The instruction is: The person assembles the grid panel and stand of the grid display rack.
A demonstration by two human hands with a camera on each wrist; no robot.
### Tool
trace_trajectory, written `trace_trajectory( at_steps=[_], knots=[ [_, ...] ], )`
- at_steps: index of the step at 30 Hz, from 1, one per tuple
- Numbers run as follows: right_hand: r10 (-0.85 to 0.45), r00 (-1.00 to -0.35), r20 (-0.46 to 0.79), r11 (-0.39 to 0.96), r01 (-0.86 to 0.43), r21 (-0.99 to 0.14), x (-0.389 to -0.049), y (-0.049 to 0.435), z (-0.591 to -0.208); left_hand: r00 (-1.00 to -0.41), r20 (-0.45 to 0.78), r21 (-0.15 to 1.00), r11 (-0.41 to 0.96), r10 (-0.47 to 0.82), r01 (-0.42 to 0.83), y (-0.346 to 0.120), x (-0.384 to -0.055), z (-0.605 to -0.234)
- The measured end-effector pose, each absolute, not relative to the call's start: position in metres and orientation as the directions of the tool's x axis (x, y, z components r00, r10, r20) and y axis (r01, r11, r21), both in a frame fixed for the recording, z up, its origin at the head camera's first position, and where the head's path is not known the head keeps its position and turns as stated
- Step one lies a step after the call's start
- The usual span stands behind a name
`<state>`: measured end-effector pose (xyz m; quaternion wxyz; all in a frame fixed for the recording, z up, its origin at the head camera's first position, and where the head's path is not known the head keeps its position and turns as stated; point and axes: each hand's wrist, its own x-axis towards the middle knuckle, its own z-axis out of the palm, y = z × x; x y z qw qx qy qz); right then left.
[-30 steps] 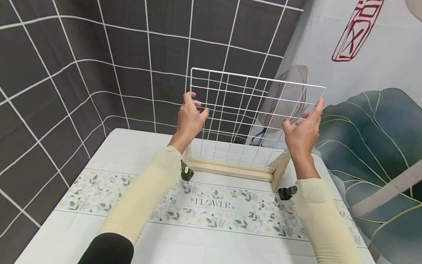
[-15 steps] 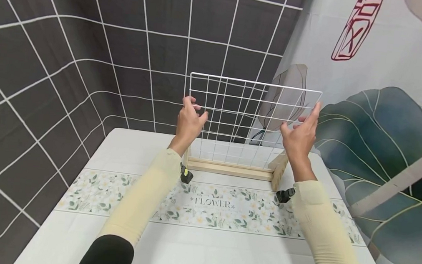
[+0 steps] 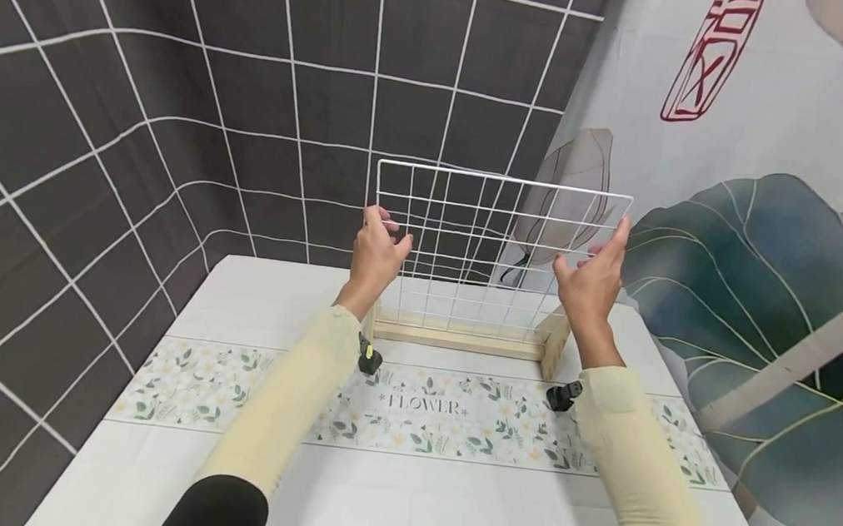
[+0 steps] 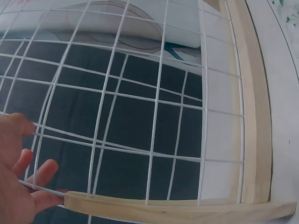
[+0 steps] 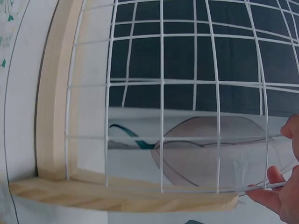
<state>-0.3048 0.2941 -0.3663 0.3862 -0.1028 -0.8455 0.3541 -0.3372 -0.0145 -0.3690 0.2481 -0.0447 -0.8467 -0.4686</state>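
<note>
A white wire grid panel [image 3: 506, 180] stands upright over a light wooden stand [image 3: 460, 341] toward the back of the table. My left hand [image 3: 377, 257] grips its left edge, and my right hand [image 3: 591, 288] grips the right edge. The left wrist view shows the fingers of that hand [image 4: 18, 170] curled about the edge wire, just above the end of a wooden side piece [image 4: 177, 211]. On the other side, my right hand [image 5: 284, 186] holds the wire near the tip of the matching side piece [image 5: 121, 199]. The bottom wire lies along the wooden rail [image 5: 58, 93].
The white table [image 3: 408, 504] bears a floral strip [image 3: 444, 432] printed with FLOWER. A dark cloth with white grid lines [image 3: 315, 103] hangs behind and left. At right hangs a pale cloth with leaf prints [image 3: 766, 285].
Both hands have moved down with the wire grid panel, whose top edge now sits lower. The wooden stand has stayed in place.
</note>
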Motion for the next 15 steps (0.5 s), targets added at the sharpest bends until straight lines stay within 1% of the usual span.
trace_trajectory(
  at_steps=[7, 11, 15],
  knots=[
    [0.457, -0.686, 0.566, 0.716, -0.093, -0.691, -0.307, 0.293, -0.371, -0.855, 0.5, 0.741, 0.581, -0.141, 0.338, -0.016, -0.339, -0.374],
    [0.435, -0.719, 0.542, 0.703, -0.105, -0.704, -0.308, 0.292, -0.37, -0.887, 0.448, 0.74, 0.6, -0.106, 0.302, -0.023, -0.337, -0.374],
    [0.362, -0.759, 0.542, 0.71, -0.153, -0.687, -0.304, 0.299, -0.371, -0.917, 0.4, 0.707, 0.641, -0.014, 0.299, -0.038, -0.334, -0.372]
  ],
)
